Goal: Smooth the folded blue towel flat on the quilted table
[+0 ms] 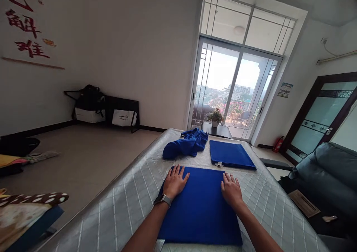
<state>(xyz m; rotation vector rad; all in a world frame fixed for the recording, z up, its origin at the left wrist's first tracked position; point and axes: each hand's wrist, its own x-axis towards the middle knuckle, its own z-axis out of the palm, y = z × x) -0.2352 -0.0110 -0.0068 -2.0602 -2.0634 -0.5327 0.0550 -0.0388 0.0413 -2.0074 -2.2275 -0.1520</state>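
Observation:
A blue folded cloth (202,207) lies flat before me on the quilted grey mattress (134,192). My left hand (175,181) rests flat on its far left corner, fingers stretched out; a watch is on that wrist. On the far right corner lies my right hand (231,188), also flat with fingers extended. Just beyond, to the right, sits a neat blue folded stack (231,153) with a small white tag at its near edge. A crumpled blue cloth (186,144) is heaped beyond my left hand.
Past the mattress's far end stands a small dark table (223,131) with a potted plant (215,117), before glass sliding doors (234,88). A dark sofa (329,170) is at the right. Patterned bedding (25,214) lies at the lower left; a black bench (119,105) stands by the wall.

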